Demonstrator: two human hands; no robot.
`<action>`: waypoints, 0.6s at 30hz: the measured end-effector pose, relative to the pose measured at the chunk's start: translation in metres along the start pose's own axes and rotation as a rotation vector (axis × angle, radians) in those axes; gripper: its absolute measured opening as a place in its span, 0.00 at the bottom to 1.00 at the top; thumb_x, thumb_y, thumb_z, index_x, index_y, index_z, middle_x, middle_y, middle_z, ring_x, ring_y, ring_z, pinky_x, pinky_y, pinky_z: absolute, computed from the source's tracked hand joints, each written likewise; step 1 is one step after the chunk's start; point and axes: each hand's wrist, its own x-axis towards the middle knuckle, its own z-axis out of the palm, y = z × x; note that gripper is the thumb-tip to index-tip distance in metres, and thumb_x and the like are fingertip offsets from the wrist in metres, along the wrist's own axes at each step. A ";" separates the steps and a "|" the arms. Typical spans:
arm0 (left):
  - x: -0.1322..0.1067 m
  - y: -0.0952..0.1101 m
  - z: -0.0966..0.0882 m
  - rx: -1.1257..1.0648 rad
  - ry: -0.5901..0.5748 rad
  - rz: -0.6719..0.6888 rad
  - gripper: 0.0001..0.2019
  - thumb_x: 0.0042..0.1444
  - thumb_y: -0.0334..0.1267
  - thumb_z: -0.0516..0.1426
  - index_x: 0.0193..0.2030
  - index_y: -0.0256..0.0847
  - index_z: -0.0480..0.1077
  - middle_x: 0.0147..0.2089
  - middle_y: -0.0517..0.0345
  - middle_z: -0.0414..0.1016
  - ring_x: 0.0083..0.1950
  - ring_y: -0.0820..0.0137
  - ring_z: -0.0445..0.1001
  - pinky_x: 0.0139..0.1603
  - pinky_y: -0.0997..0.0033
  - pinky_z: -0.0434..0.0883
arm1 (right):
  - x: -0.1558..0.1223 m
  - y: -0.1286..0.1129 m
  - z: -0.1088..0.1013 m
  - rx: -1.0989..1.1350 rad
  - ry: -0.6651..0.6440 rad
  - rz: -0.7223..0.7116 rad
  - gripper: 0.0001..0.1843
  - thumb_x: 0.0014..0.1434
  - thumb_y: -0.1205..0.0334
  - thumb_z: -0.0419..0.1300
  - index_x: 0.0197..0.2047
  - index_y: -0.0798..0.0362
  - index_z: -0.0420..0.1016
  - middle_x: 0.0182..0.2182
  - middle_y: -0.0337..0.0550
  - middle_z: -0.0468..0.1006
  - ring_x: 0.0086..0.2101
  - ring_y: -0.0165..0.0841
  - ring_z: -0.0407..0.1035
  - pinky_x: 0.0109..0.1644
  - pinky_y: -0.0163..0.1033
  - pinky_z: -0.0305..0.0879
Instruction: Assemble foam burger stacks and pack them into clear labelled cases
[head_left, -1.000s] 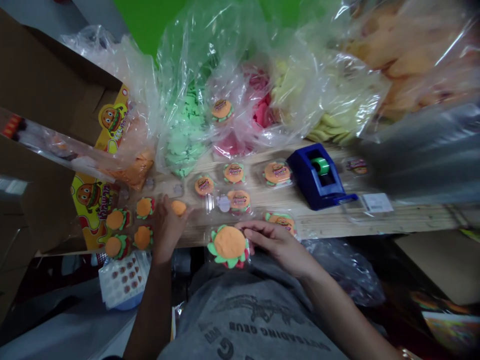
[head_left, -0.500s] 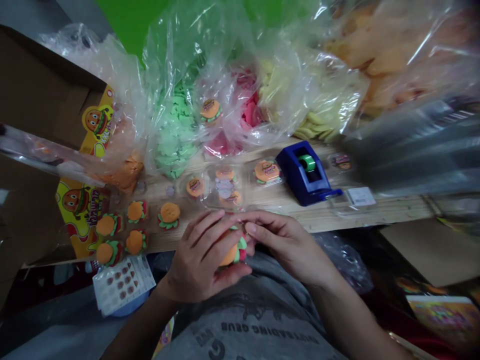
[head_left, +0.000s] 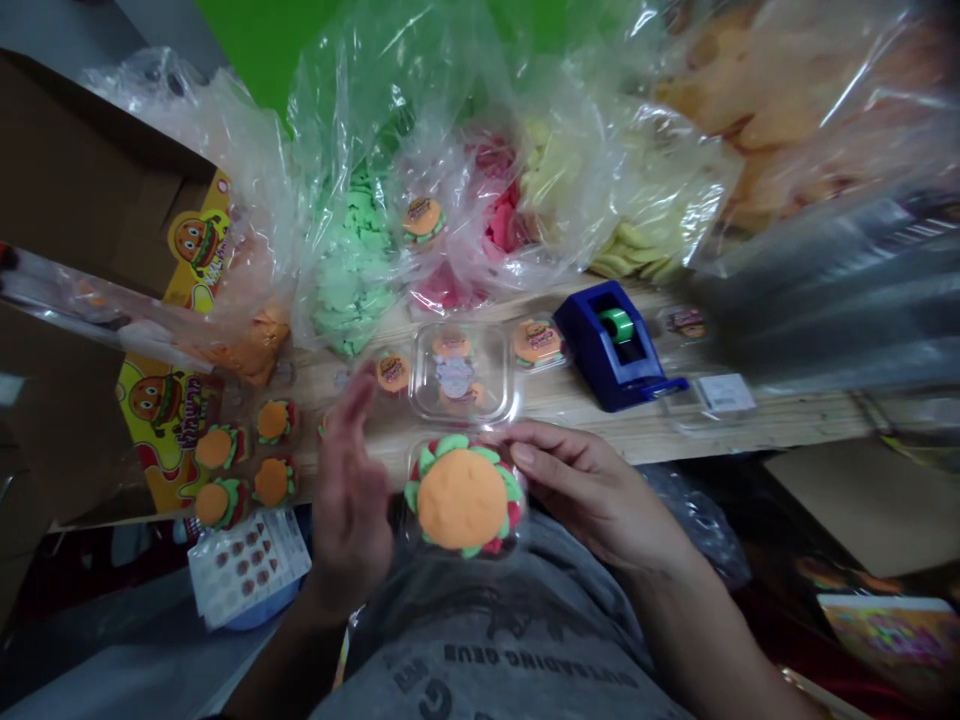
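Observation:
My right hand (head_left: 574,485) pinches the upper right edge of a clear plastic tray (head_left: 415,455). In that tray sits a large burger-shaped piece (head_left: 461,498) with an orange bun top and green and red frilled edges. Off to its left, my left hand (head_left: 351,500) is raised with fingers stretched out, slightly blurred and apart from the tray. Just beyond the burger, a clear lidded container (head_left: 502,400) with small orange and pale pieces rests on the wooden table (head_left: 592,430). A labelled small burger (head_left: 391,372) lies close to my left fingertips.
A blue tape dispenser (head_left: 611,350) stands right of centre. Plastic bags of green pieces (head_left: 352,270), pink pieces (head_left: 501,215) and yellow pieces (head_left: 630,250) line the back. Several small burgers (head_left: 274,480) sit at left beside a yellow printed box (head_left: 154,400). A sticker sheet (head_left: 247,565) lies below.
My left hand has lifted off the burger and moved left, uncovering it in its tray. My right hand keeps hold at nearly the same place.

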 end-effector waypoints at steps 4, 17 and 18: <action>0.001 0.002 0.005 -0.479 -0.186 -0.550 0.29 0.57 0.60 0.50 0.61 0.48 0.60 0.59 0.49 0.70 0.56 0.57 0.72 0.53 0.55 0.72 | -0.003 -0.002 0.003 0.007 0.012 0.025 0.14 0.50 0.51 0.67 0.38 0.49 0.80 0.28 0.40 0.79 0.26 0.29 0.71 0.35 0.38 0.71; -0.002 0.008 0.016 -0.590 0.026 -0.758 0.31 0.55 0.59 0.51 0.61 0.43 0.60 0.58 0.47 0.71 0.55 0.59 0.73 0.49 0.59 0.74 | -0.035 0.002 0.018 -1.085 0.191 -0.812 0.19 0.61 0.69 0.56 0.54 0.44 0.69 0.45 0.47 0.75 0.47 0.37 0.71 0.48 0.41 0.73; -0.002 0.009 0.016 -0.592 0.035 -0.758 0.31 0.55 0.59 0.52 0.60 0.43 0.60 0.56 0.48 0.73 0.55 0.59 0.73 0.49 0.59 0.74 | -0.035 0.001 0.018 -1.157 0.178 -0.849 0.21 0.62 0.69 0.55 0.57 0.45 0.67 0.45 0.49 0.74 0.46 0.38 0.72 0.47 0.42 0.73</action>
